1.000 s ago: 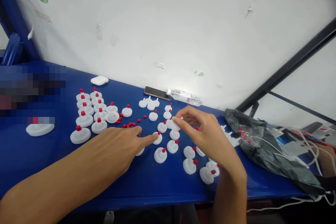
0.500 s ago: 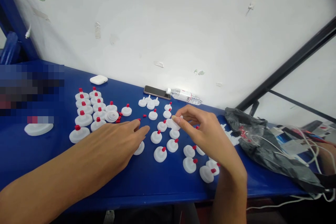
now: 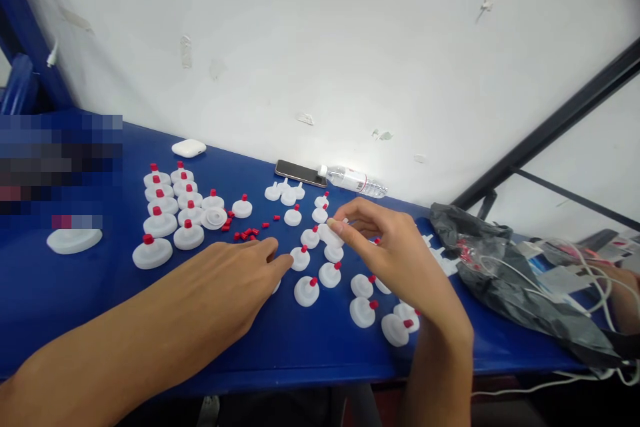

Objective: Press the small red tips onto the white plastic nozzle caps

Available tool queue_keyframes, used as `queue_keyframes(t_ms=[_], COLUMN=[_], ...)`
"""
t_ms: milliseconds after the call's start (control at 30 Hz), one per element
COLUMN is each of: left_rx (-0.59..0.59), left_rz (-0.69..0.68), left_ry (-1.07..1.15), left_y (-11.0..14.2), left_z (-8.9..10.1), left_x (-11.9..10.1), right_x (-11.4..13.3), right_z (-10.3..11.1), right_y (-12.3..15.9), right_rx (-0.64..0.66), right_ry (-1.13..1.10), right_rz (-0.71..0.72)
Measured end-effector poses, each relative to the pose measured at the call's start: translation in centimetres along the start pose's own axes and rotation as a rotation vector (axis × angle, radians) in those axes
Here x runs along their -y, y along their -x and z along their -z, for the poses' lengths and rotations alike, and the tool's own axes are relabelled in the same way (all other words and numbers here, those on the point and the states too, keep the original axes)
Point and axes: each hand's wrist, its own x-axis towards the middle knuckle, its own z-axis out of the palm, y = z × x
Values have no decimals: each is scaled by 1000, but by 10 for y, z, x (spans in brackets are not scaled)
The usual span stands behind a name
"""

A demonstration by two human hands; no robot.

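Note:
My right hand (image 3: pixel 387 240) pinches a white round plastic lid with a spout (image 3: pixel 331 235) between thumb and fingers, above other lids. My left hand (image 3: pixel 240 280) hovers low over the table, thumb and index finger slightly apart, with nothing visible in it. Its fingertips are nearest a red-capped white lid (image 3: pixel 301 260), though I cannot tell whether they touch. Another lid under the left hand is mostly hidden. Loose small red caps (image 3: pixel 245 235) lie just beyond that hand. Several red-capped lids (image 3: pixel 307 291) stand between the hands, and more (image 3: pixel 363 312) lie below the right wrist.
Red-capped lids (image 3: pixel 160 225) stand in rows at the left. Uncapped lids (image 3: pixel 289 197) sit near a phone (image 3: pixel 300 173) and a water bottle (image 3: pixel 353 180) by the wall. A white case (image 3: pixel 189 148) lies at the back left. A dark plastic bag (image 3: pixel 530 310) and cables cover the right end.
My left hand has moved a little right, towards the red-capped lids, uncovering more loose red caps. My right hand keeps the white lid in nearly the same place.

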Motion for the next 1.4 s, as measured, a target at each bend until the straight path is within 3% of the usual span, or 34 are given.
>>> queue_keyframes(t_ms=[533,733,1000,1400], left_rx=[-20,122,155,218], left_rz=[-23,22,25,19], left_ry=[50,39,55,21], left_y=[-2,-14,-12,-18], left_z=[5,14,22,18], left_x=[-5,-14,-17,-19], right_x=[3,4,3,3], right_z=[-1,-1,-2,-2], right_y=[-1,-2,-1,-1], right_rx=[10,6,15,14], right_ry=[7,14,19,44], right_rz=[2,3,19,18])
